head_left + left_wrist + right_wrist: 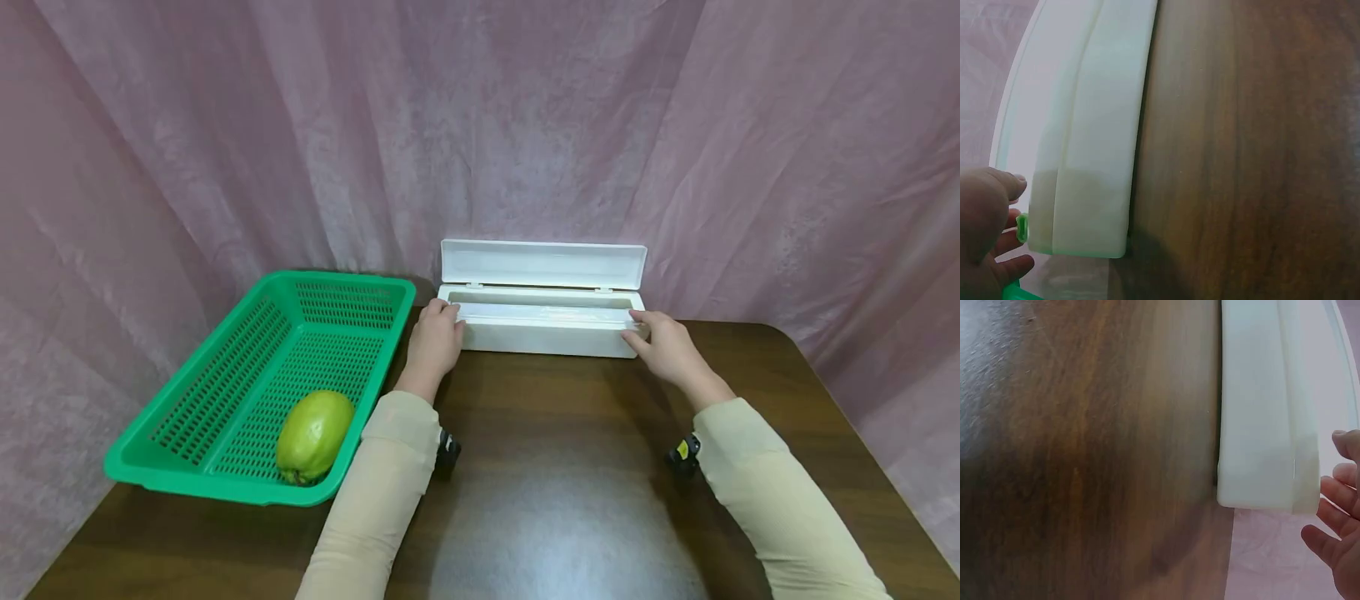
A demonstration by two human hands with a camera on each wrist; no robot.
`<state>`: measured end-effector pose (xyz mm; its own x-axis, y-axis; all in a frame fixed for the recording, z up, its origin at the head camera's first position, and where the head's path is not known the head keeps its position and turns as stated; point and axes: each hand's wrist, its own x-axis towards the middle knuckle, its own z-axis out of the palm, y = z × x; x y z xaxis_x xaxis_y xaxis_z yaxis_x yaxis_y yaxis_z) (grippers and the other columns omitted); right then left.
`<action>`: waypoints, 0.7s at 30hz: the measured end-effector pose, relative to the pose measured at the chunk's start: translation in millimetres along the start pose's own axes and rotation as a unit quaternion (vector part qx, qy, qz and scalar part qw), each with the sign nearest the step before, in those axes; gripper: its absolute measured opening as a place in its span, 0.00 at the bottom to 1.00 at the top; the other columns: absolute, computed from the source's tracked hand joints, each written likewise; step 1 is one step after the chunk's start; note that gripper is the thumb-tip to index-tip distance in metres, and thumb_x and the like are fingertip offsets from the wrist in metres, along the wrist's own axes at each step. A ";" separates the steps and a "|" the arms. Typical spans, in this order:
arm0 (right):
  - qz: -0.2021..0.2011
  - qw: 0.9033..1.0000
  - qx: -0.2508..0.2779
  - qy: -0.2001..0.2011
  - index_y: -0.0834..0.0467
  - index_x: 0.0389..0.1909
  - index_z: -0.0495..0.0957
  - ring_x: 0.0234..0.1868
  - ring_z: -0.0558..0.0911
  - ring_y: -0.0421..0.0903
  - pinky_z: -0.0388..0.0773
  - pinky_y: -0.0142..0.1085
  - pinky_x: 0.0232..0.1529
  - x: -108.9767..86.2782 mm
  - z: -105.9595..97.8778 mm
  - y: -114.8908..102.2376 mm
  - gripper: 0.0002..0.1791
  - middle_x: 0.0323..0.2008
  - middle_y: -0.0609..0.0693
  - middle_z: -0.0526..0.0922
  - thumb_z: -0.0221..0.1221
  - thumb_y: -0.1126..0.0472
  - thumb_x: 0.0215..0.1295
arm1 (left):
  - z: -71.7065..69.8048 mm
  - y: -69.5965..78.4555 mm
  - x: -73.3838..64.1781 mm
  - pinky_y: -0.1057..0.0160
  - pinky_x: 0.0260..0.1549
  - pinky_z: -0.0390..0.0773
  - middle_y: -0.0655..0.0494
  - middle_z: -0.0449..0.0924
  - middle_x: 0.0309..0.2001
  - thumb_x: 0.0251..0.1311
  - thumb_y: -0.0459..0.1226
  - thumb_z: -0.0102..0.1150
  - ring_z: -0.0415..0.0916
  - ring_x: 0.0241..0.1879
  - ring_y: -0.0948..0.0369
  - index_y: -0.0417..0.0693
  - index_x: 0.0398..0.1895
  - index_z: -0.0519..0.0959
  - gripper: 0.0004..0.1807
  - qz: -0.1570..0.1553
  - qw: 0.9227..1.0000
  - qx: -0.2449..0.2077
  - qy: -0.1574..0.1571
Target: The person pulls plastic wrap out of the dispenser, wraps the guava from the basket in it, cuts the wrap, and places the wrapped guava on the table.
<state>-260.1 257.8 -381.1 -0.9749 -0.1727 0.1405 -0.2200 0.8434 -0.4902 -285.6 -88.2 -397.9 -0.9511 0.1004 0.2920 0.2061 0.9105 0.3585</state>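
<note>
A long white box (551, 337) stands at the back of the table with its hinged lid (543, 264) up. Along its front top edge runs a shiny, see-through strip (547, 314), perhaps plastic film. My left hand (435, 340) is at the box's left end, thumb in front and fingertips near the top edge. At the other end is my right hand (667, 346), its thumb and forefinger apart. In the right wrist view the fingers (1329, 519) spread loosely beside the box end. The left fingers (1013, 265) also look loose, next to a small green piece (1022, 228).
A green plastic basket (225, 486) stands to the left, close to my left forearm. In its near right corner lies a yellow-green fruit (315, 435) like a papaya. Brown wood tabletop (540, 467) stretches in front of the box. A pink curtain (540, 125) hangs right behind.
</note>
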 end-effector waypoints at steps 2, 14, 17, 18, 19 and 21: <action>-0.003 1.000 -0.001 0.010 0.71 0.62 0.66 0.62 0.67 0.65 0.63 0.58 0.62 2.2 0.5 0.2 0.27 0.60 0.70 0.69 0.52 0.56 0.70 | 0.8 -0.7 1.7 0.53 0.52 0.74 0.45 0.71 0.54 0.67 0.40 0.52 0.69 0.54 0.49 0.42 0.57 0.75 0.19 0.000 1.000 -0.003 0.011; 0.003 0.998 0.020 0.065 0.73 0.53 0.73 0.60 0.65 0.67 0.57 0.56 0.63 16.7 10.0 3.4 0.19 0.55 0.72 0.71 0.50 0.62 0.69 | 2.9 -2.0 12.1 0.53 0.50 0.74 0.46 0.69 0.54 0.68 0.42 0.49 0.66 0.51 0.50 0.47 0.57 0.77 0.18 -0.015 1.000 0.021 -0.008; 0.011 0.997 0.026 0.074 0.74 0.52 0.74 0.61 0.63 0.68 0.55 0.56 0.64 19.0 12.9 3.0 0.18 0.55 0.72 0.70 0.51 0.63 0.68 | 2.0 -1.6 14.0 0.53 0.51 0.73 0.46 0.69 0.55 0.69 0.42 0.49 0.66 0.52 0.51 0.48 0.57 0.77 0.18 -0.017 0.999 0.029 -0.019; 0.011 0.997 0.024 0.079 0.74 0.51 0.74 0.61 0.64 0.68 0.55 0.56 0.64 19.7 13.2 3.0 0.18 0.54 0.72 0.71 0.51 0.64 0.67 | 1.7 -1.4 14.5 0.53 0.51 0.73 0.47 0.69 0.55 0.69 0.42 0.49 0.65 0.52 0.51 0.49 0.57 0.77 0.18 -0.018 0.999 0.031 -0.022; 0.011 0.996 0.023 0.083 0.74 0.50 0.75 0.61 0.64 0.67 0.55 0.56 0.64 20.3 13.3 2.8 0.18 0.54 0.72 0.72 0.52 0.64 0.67 | 1.6 -1.2 15.4 0.53 0.51 0.73 0.47 0.69 0.55 0.69 0.42 0.49 0.65 0.52 0.51 0.49 0.57 0.77 0.17 -0.019 0.999 0.031 -0.023; 0.010 0.996 0.024 0.091 0.74 0.49 0.76 0.60 0.65 0.67 0.56 0.56 0.63 21.7 12.8 1.9 0.17 0.53 0.72 0.72 0.52 0.64 0.66 | 1.3 -0.8 17.3 0.53 0.51 0.73 0.48 0.69 0.55 0.68 0.42 0.50 0.65 0.52 0.51 0.49 0.55 0.78 0.16 -0.019 0.999 0.030 -0.023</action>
<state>-282.2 249.1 -389.9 -0.9577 -0.0576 0.2821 -0.2065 0.8202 -0.5336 -302.5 -86.7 -394.3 -0.9681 0.0819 0.2370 0.1563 0.9362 0.3148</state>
